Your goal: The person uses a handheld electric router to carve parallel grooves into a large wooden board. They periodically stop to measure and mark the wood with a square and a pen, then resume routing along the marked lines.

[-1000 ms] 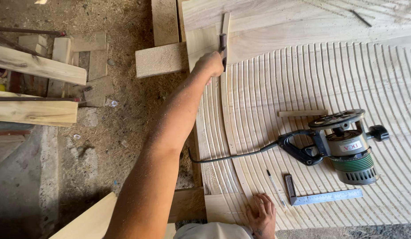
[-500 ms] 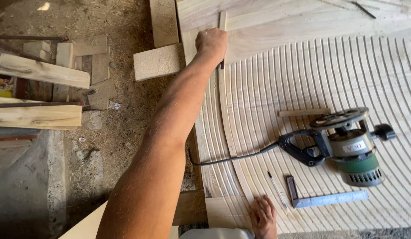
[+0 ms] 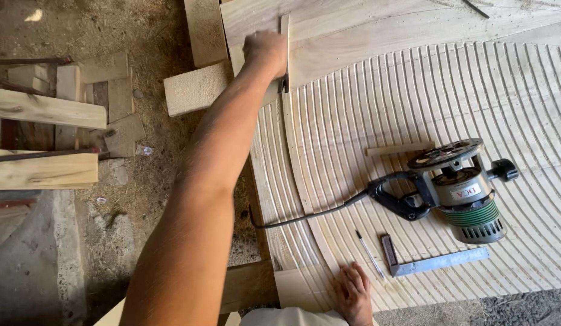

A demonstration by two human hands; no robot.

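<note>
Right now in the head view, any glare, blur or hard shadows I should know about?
Head view: sharp overall, no motion blur on the left hand or right hand; even daylight, no glare; soft shadow under the router on the grooved panel; wide-angle stretch enlarges the near forearm; floor at left is dimmer.

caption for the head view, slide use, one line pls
Left hand presses the far end of a thin curved wood strip on a grooved panel; right hand rests beside a router.

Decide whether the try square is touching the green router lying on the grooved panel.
Apart. The head view shows the try square lying below the green router, with bare grooved panel between them.
</note>
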